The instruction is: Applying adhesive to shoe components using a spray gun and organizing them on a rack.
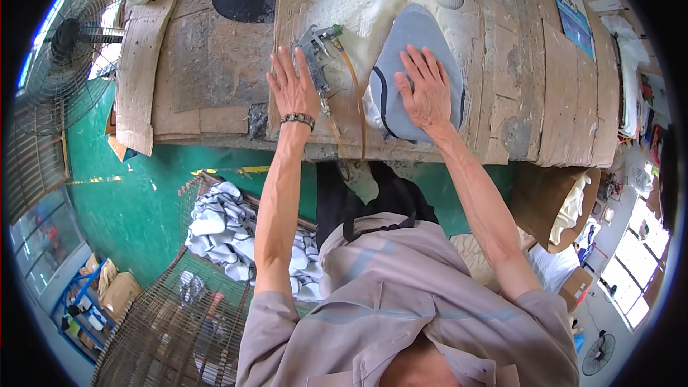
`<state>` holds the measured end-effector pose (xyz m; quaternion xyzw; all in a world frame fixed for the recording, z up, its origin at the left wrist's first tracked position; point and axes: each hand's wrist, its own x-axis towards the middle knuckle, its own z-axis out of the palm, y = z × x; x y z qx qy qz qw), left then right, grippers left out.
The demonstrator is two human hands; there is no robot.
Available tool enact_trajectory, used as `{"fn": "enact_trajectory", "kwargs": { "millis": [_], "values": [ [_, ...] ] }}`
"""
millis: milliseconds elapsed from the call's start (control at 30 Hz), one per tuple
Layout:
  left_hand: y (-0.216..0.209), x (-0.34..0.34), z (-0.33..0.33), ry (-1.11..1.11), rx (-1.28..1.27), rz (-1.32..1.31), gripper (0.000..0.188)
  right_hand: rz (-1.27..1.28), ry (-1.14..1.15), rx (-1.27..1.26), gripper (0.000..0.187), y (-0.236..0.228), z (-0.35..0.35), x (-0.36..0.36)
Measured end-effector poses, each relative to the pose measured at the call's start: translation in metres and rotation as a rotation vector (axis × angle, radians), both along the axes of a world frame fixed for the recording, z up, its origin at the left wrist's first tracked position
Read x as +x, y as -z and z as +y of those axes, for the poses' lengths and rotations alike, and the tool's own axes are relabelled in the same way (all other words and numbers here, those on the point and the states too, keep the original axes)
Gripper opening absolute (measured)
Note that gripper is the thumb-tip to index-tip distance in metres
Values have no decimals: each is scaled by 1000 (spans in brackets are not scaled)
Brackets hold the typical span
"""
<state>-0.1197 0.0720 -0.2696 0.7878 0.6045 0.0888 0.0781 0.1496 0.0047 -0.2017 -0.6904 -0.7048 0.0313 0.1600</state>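
Note:
My right hand (428,94) lies flat on a grey fabric pad (414,29), its fingers a little apart. The pad is rounded at the far end, wider at the near end, and has a dark curved line down its left side. A bit of white material (371,109) shows at the pad's left edge. My left hand (294,90) is open with fingers spread over the cardboard, holding nothing. Just right of it lies a metal spray gun (313,54) with a green fitting. An amber hose (356,89) runs from the gun toward the table's near edge.
Worn cardboard (494,93) covers the table, with whitish residue (351,0) around the pad. A large fan (68,36) stands at the left. Below the table, a wire cage (165,322) and a heap of grey-white pieces (222,222) are at the left, a brown container (534,208) at the right.

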Motion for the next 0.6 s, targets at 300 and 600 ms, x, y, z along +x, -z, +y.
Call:
{"fn": "enact_trajectory", "kwargs": {
  "millis": [300,600],
  "values": [
    [36,-20,-47,-12,-14,190,74,21,23,52,50,1,0,6],
    [55,-8,-22,46,-38,486,66,23,21,71,49,2,-1,5]
  ]
}}
